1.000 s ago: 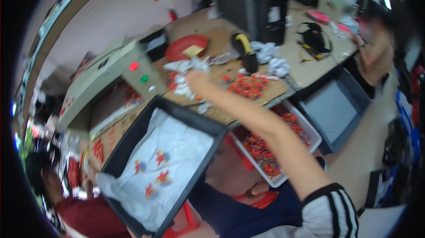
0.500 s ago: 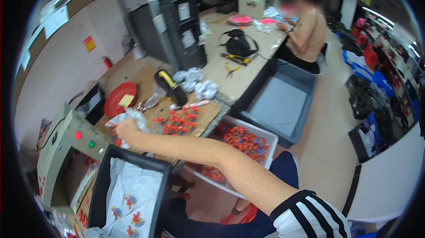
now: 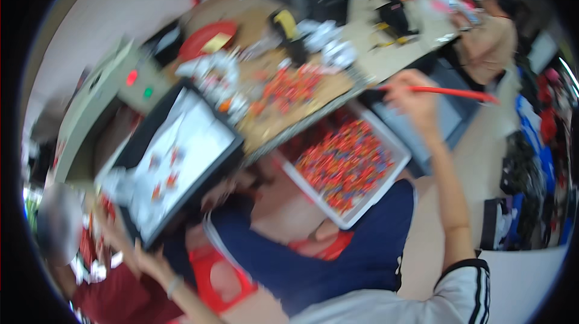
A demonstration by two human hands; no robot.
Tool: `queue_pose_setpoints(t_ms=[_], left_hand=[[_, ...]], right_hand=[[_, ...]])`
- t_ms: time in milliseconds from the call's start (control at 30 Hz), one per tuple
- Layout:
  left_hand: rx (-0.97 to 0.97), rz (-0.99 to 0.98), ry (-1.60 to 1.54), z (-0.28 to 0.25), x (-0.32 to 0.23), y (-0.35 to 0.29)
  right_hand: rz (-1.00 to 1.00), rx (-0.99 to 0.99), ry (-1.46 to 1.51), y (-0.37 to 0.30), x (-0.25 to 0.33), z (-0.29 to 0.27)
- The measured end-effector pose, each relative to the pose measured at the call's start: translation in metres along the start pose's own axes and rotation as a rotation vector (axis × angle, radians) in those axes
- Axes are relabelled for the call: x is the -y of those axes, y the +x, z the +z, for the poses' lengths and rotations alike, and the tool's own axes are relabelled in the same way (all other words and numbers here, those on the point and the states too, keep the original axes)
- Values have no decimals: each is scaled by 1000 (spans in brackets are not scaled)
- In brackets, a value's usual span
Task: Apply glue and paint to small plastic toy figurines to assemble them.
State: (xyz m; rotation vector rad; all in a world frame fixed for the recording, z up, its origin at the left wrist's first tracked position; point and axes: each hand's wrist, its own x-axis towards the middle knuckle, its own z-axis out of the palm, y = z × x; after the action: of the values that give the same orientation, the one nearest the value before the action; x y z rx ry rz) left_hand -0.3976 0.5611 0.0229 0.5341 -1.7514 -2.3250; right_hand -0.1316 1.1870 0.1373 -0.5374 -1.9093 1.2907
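Note:
My right hand (image 3: 412, 100) is raised over the right end of the bench, its fingers closed round a thin red rod-like tool (image 3: 453, 91) that points right. Motion blur hides what kind of tool it is. At the lower left my left hand (image 3: 152, 265) is at the near corner of a black tray (image 3: 226, 152); its fingers are smeared, so its grip is unclear. White sheeting (image 3: 196, 134) lines the tray, with several small red-and-blue pieces (image 3: 174, 178) on it. A white bin (image 3: 345, 220) full of small red, blue and yellow pieces stands by my knees.
A heap of red pieces (image 3: 289, 90) lies on the bench beside crumpled white plastic (image 3: 211, 74). The pale machine (image 3: 111, 80) with red and green buttons is at left. A co-worker in maroon (image 3: 123, 297) reaches in beside the tray. Another person (image 3: 491, 40) sits far right, near a grey crate (image 3: 455, 113).
My right hand has left the crumpled plastic at left, swung right and now holds the red tool. My left hand and the maroon-clad co-worker have come into view as the view shifted.

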Motion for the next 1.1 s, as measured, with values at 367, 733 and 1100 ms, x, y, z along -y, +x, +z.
queue_pose_setpoints(t_ms=[367,733,1100], left_hand=[[-94,194,157,52,83,-141],[660,-757,114,165,364,-272],[634,-639,187,240,506,-163]], right_hand=[[126,-327,-242,-147,-102,-50],[-107,-323,-803,-247,-177,-6],[205,-430,-576,-253,-208,59]])
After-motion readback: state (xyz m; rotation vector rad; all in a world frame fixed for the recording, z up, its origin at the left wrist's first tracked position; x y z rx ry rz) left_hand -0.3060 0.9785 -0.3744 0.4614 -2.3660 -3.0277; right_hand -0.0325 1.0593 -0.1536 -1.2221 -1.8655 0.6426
